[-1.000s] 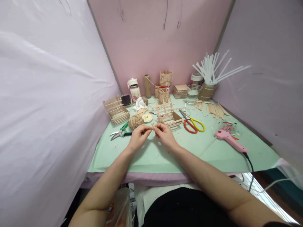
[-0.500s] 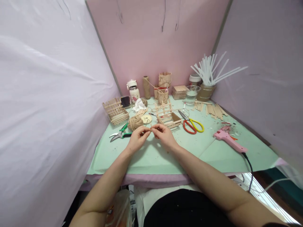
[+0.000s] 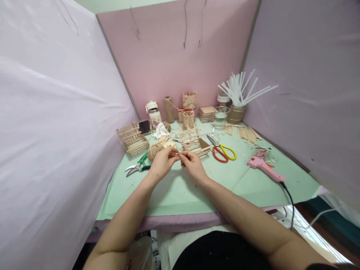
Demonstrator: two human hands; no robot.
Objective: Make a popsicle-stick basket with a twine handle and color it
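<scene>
1. My left hand (image 3: 161, 164) and right hand (image 3: 193, 165) are drawn close together over the green mat (image 3: 174, 191). The fingertips nearly meet, and each hand pinches one end of a short bit of jute twine (image 3: 178, 154).
2. The twine sits right between my two sets of fingertips, held just above the mat. It is too small for me to tell whether it is knotted or looped.
3. I judge it to be almost weightless, limp and rough-fibred, so it should not slip but may fray or untwist. It is best held with thumb and forefinger tips, close to the spot being worked.
4. The twine ball (image 3: 154, 150) lies just beyond my left hand, with the pruning shears (image 3: 136, 168) out to that hand's left. The craft-stick box (image 3: 197, 145) stands just beyond my right hand. The scissors (image 3: 223, 152) are farther right and the pink glue gun (image 3: 263, 167) is well off to the right.
5. Against a second ago, my fingertips have closed in and the gap between them is narrower. My hands keep their place in front of the ball and the box, and the tools have not shifted on the mat. Only my view has tipped upward.
</scene>
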